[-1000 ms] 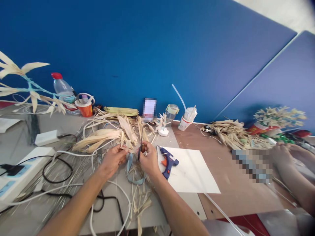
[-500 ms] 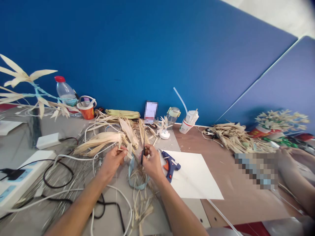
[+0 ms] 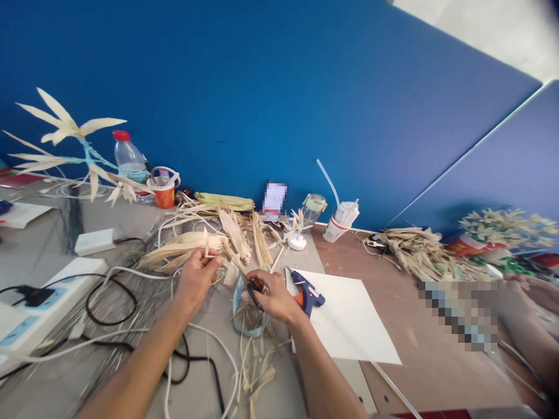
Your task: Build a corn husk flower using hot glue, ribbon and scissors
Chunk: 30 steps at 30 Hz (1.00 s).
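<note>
My left hand [image 3: 197, 280] pinches a small pale strip of corn husk [image 3: 207, 242] between thumb and fingers. My right hand [image 3: 274, 294] is wrapped around dark-handled scissors [image 3: 252, 289], their blades pointing up and left towards the left hand. Larger dried corn husks [image 3: 183, 250] lie just behind the left hand. A loop of light blue tape [image 3: 239, 314] rests on the table below the scissors. Right of my right hand, a blue glue gun [image 3: 309, 291] lies on a white sheet of paper [image 3: 353, 320].
A power strip [image 3: 52, 302] with tangled cables and thin wires covers the left side. A husk flower [image 3: 87, 145], a bottle [image 3: 130, 157], an orange cup [image 3: 164, 194], a phone [image 3: 275, 201] and a white cup [image 3: 336, 227] line the blue partition. Another person's hands [image 3: 515, 302] are at right.
My right hand has turned the scissors from upright to tilted left, pointing towards my left hand. The left hand still pinches the husk strip. The view has shifted slightly left.
</note>
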Available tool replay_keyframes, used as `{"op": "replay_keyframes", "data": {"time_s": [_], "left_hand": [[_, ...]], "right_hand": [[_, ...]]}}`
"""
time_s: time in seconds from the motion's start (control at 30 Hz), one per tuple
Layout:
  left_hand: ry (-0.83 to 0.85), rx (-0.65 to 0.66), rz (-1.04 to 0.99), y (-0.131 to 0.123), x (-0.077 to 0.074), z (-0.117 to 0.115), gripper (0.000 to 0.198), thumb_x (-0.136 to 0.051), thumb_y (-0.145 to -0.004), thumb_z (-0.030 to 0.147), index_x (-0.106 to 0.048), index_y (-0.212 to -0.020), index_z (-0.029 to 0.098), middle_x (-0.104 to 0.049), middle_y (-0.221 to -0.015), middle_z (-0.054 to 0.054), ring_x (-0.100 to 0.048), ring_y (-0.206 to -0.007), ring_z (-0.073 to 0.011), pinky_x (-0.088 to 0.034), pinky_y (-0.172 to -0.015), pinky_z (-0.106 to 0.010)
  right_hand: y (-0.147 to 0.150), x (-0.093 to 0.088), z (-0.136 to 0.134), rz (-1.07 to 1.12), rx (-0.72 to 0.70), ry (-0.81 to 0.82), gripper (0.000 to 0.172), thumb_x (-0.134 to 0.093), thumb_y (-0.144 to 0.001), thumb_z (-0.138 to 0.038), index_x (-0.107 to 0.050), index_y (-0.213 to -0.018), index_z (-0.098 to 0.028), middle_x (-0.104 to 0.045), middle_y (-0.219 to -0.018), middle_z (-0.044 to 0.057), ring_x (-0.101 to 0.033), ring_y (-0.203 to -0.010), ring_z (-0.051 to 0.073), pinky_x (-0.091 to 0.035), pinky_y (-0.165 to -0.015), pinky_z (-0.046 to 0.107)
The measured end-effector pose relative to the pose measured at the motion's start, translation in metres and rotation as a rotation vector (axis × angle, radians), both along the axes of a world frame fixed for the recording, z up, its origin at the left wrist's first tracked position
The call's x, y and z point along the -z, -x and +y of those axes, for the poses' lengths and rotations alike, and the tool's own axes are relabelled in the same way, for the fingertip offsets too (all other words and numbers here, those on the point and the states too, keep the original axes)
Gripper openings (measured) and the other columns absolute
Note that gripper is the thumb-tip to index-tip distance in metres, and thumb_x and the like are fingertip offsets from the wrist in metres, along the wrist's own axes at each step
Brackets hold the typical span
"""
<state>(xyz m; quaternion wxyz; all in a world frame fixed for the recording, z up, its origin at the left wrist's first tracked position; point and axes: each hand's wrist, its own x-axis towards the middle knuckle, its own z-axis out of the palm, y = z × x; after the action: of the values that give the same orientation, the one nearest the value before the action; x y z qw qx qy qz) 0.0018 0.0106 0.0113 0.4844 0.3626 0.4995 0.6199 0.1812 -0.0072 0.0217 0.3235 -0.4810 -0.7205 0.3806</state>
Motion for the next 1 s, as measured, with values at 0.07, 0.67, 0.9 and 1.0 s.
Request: {"op": "replay_keyframes", "data": {"time_s": [0.07,0.67,0.9,1.0], "left_hand": [[-0.008,0.0,0.01,0.0,0.001,0.0,0.032,-0.073,-0.057,0.034,-0.052,-0.076,0.02,-0.051,-0.054,0.007,-0.035,-0.039,-0.0074,-0.024,-0.04,-0.021],[-0.02,0.02,0.037,0.0,0.005,0.001,0.032,-0.074,-0.058,0.037,-0.051,-0.073,0.02,-0.05,-0.053,0.007,-0.035,-0.04,-0.008,-0.025,-0.04,-0.021],[0.008,0.016,0.065,0.002,0.009,0.003,0.033,-0.073,-0.058,0.038,-0.052,-0.076,0.02,-0.05,-0.053,0.008,-0.035,-0.039,-0.0082,-0.025,-0.039,-0.02],[0.0,0.007,0.079,0.002,0.009,0.004,0.032,-0.072,-0.059,0.038,-0.052,-0.076,0.02,-0.051,-0.054,0.008,-0.036,-0.039,-0.0078,-0.026,-0.039,-0.02]], "right_hand": [[0.0,0.004,0.001,0.056,-0.032,0.068,0.018,-0.065,-0.065,-0.021,-0.067,-0.083,-0.02,-0.051,-0.052,-0.007,-0.043,-0.048,0.009,-0.038,-0.057,0.022],[0.002,0.018,0.002,0.196,-0.127,0.261,0.019,-0.06,-0.074,-0.029,-0.065,-0.09,-0.02,-0.052,-0.058,-0.004,-0.045,-0.051,0.009,-0.034,-0.048,0.02],[0.0,0.026,0.006,0.166,-0.15,0.285,0.021,-0.063,-0.073,-0.03,-0.063,-0.09,-0.018,-0.051,-0.064,-0.003,-0.041,-0.053,0.008,-0.032,-0.049,0.019],[-0.001,0.028,0.007,0.168,-0.143,0.311,0.024,-0.064,-0.071,-0.031,-0.062,-0.091,-0.017,-0.05,-0.064,-0.003,-0.039,-0.054,0.008,-0.031,-0.05,0.019]]}}
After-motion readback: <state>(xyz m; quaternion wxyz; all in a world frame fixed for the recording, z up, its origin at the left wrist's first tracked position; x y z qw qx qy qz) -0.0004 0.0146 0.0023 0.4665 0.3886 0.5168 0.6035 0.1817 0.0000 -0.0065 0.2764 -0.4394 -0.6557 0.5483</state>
